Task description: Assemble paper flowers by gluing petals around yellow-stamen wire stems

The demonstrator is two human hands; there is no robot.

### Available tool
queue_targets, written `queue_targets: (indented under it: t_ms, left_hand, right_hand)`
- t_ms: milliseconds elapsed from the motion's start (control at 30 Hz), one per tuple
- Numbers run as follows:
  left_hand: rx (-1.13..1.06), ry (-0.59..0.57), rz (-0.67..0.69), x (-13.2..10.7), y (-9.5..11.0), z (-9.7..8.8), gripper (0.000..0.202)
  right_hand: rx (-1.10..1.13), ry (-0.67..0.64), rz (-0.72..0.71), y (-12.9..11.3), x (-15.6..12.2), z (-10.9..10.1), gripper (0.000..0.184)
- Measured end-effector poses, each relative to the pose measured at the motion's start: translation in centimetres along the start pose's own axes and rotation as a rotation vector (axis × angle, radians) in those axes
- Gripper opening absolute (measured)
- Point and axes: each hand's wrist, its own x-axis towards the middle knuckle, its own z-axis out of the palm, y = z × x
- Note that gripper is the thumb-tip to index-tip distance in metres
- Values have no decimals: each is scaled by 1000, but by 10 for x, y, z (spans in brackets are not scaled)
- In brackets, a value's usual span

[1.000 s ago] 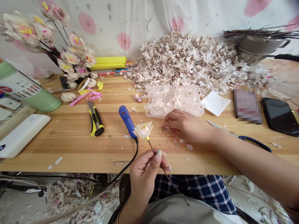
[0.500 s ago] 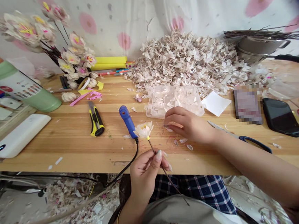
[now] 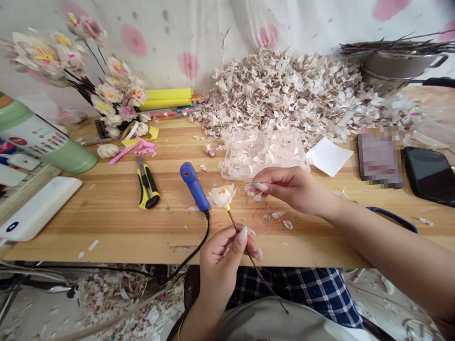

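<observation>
Head: papery flower (image 3: 222, 195), slim stem (image 3: 259, 271)

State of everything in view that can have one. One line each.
Left hand: closed, pinching the stem
Flower: held bloom up, petals spread
Right hand: fingertips together, apparently on a pale petal
Utility knife: lying down, blade out
Blue tool: lying down; on or off unclear
Scissors: mostly hidden; open or shut unclear
Black device: lying flat, face dark
Green tumbler: lid on
</observation>
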Motion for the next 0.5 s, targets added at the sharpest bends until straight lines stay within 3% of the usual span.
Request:
queue_targets:
  t_ms: [167,500]
  left_hand:
    - [4,-53,-14,4,2,9,24]
    - [84,-214,-35,21,-6,23,30]
  right_hand:
    - [14,53,-95,-11,-3,-12,13]
    - [-89,309,-268,-27,-18,-43,3]
